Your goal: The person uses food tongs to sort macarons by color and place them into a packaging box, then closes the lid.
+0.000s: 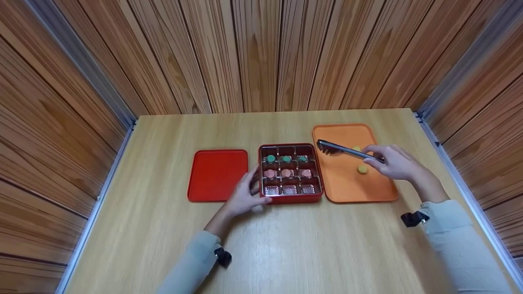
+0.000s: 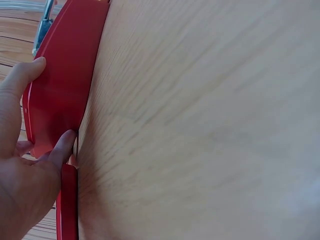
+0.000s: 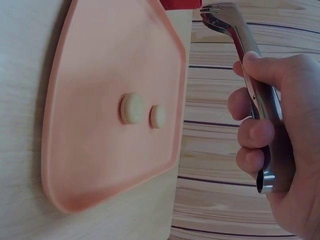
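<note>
A red box [image 1: 290,199] with divided compartments sits mid-table, holding green macarons [image 1: 286,158] in its far row and pink macarons [image 1: 287,173] in the middle row. My left hand [image 1: 245,196] rests against the box's left front corner; its thumb and fingers lie against a red edge [image 2: 60,100] in the left wrist view. My right hand [image 1: 394,162] grips metal tongs [image 1: 341,150] above the orange tray [image 1: 347,188]. The tongs' tips [image 3: 220,12] carry nothing. Two yellow macarons [image 3: 132,108] lie on the tray [image 3: 90,165].
A red lid [image 1: 216,174] lies flat to the left of the box. Wooden walls enclose the table on three sides, with metal rails along the left and right edges. Bare tabletop [image 1: 286,245] stretches in front of the box.
</note>
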Demonstrator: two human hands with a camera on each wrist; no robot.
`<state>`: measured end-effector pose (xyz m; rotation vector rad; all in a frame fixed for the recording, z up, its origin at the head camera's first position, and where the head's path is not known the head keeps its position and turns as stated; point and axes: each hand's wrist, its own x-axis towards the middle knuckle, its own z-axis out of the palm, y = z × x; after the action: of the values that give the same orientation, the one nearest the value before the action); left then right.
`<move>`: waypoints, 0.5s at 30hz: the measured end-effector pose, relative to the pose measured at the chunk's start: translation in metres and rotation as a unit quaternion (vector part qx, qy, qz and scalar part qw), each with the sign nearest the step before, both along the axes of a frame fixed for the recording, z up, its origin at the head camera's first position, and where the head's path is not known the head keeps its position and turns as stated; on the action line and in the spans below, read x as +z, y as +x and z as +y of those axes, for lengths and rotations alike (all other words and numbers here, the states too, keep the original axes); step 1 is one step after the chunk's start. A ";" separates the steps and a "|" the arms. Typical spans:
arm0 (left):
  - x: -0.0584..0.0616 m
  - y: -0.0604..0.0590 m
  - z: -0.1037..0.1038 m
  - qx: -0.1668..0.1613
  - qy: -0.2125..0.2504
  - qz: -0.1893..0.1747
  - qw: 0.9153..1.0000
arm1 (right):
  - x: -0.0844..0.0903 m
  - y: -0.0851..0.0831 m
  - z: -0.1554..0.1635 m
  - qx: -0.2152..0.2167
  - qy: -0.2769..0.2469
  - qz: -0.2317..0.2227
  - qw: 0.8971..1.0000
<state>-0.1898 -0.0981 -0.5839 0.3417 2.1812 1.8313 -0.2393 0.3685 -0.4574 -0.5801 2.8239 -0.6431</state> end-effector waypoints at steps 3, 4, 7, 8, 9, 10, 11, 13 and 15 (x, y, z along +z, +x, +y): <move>0.000 -0.001 0.000 0.000 0.000 -0.002 1.000 | 0.000 0.001 -0.004 0.021 -0.017 0.026 0.999; 0.000 -0.001 0.000 0.000 0.001 -0.003 1.000 | 0.000 0.001 -0.006 0.030 -0.023 0.036 0.999; 0.001 -0.001 0.000 0.001 0.002 -0.006 1.000 | 0.000 0.002 -0.012 0.050 -0.031 0.054 0.997; 0.001 -0.001 0.000 0.001 0.001 -0.005 1.000 | 0.001 0.002 -0.014 0.051 -0.030 0.054 0.997; 0.001 -0.001 0.000 0.001 0.001 -0.005 1.000 | 0.002 0.002 -0.016 0.052 -0.029 0.051 0.997; 0.001 0.000 -0.001 0.001 0.001 -0.004 1.000 | 0.002 0.002 -0.018 0.054 -0.027 0.048 0.997; 0.000 -0.001 0.000 0.002 0.002 -0.005 1.000 | 0.003 0.002 -0.020 0.054 -0.026 0.042 0.997; 0.000 -0.001 0.000 0.002 0.002 -0.005 1.000 | 0.004 0.002 -0.024 0.056 -0.025 0.027 0.998; -0.001 -0.001 0.000 0.004 0.000 -0.006 1.000 | 0.005 0.003 -0.028 0.056 -0.025 0.012 0.998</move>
<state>-0.1907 -0.0977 -0.5849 0.3208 2.1777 1.8333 -0.2367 0.3401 -0.4519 -0.7541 2.7804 -0.6923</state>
